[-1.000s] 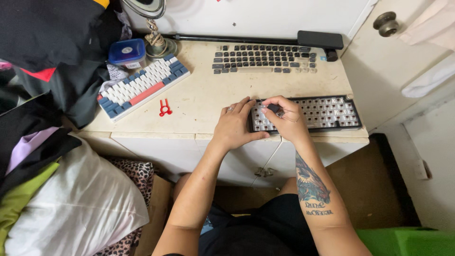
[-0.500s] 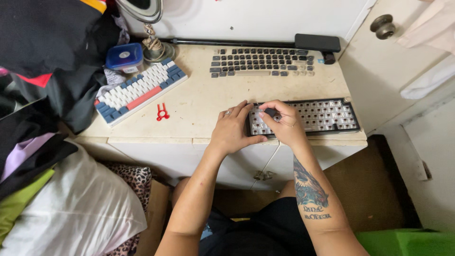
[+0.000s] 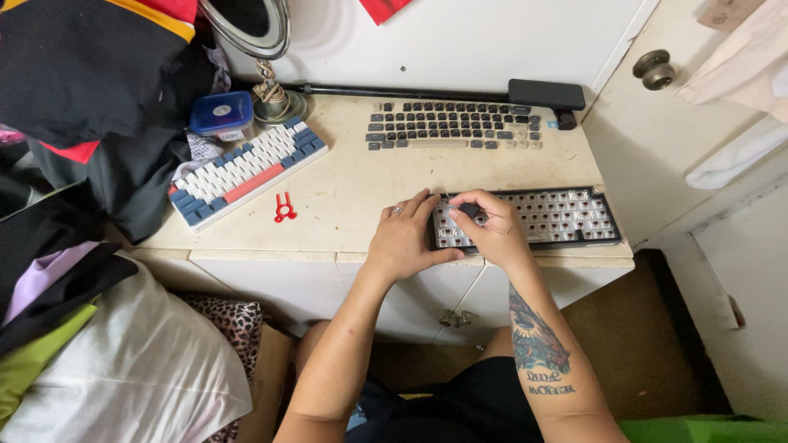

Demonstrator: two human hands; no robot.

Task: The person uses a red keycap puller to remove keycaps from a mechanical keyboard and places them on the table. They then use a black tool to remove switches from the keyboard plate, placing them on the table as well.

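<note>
The right hand [image 3: 491, 226] pinches a small dark keycap [image 3: 471, 212] between thumb and fingertips, holding it just above the left end of a bare keyboard base [image 3: 566, 217], a black frame whose switches show with no caps on them. Whether the cap touches a switch cannot be told, since the fingers cover that spot. The left hand [image 3: 406, 238] lies flat beside it, fingers loosely together, its fingertips on the base's left edge, which it hides; a ring shows on one finger. A thin cable [image 3: 469, 283] drops from under the right hand over the front edge of the cream-coloured tabletop [image 3: 353, 189].

Behind the base, well apart, dark keycaps laid out in rows [image 3: 455, 125] sit on the table, some pale ones at the right end hard to make out. A black bar [image 3: 546, 93] with a rod running left lies along the wall behind them. To the left, a keyboard with white, blue and red keys [image 3: 246, 172] lies at an angle, with a red keycap puller [image 3: 284, 207] near its lower end. A blue lidded box [image 3: 222, 115] and a mirror on a twisted stand [image 3: 250, 33], cut off at the top, stand behind it. Dark clothing [image 3: 90, 90] is piled at the left, partly out of frame.
</note>
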